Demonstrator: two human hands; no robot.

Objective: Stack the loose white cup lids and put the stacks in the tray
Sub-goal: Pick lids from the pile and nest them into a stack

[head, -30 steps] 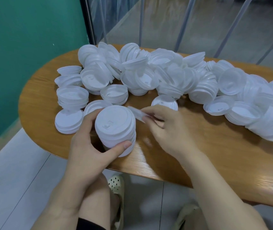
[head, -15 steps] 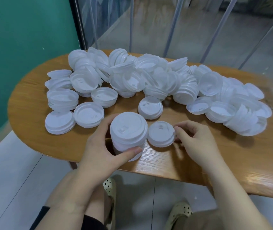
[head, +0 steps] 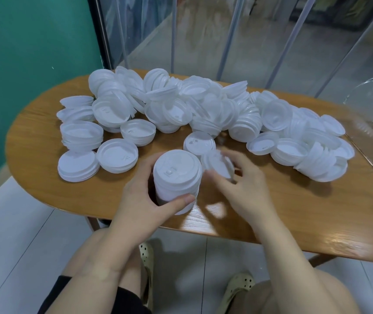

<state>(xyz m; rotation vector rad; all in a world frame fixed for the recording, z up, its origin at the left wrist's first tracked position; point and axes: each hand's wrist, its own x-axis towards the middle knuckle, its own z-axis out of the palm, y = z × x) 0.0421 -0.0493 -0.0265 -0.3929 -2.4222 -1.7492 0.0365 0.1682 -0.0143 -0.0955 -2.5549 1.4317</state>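
Stack [head: 176, 177] gripped near table edge [head: 135, 214]

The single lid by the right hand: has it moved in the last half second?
Yes. The single lid, flat on the table before, is now lifted and tilted in the right hand, closer to the stack.
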